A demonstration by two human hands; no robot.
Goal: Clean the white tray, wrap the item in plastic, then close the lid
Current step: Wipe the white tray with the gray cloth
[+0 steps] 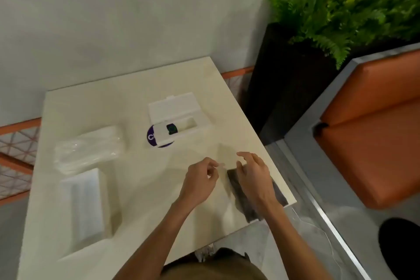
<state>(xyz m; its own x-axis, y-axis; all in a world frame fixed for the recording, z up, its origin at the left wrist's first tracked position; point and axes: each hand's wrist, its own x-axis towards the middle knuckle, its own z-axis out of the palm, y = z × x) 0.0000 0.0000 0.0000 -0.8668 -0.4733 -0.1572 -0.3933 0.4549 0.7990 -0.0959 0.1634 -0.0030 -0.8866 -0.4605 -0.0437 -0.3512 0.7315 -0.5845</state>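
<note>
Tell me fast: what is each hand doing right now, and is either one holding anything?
Left hand: pinching the edge of the clear plastic sheet.
Right hand: fingers bent over the dark item; grip cannot be told.

Bare left hand (pixel 200 180) (right hand (pixel 254 176) too)
</note>
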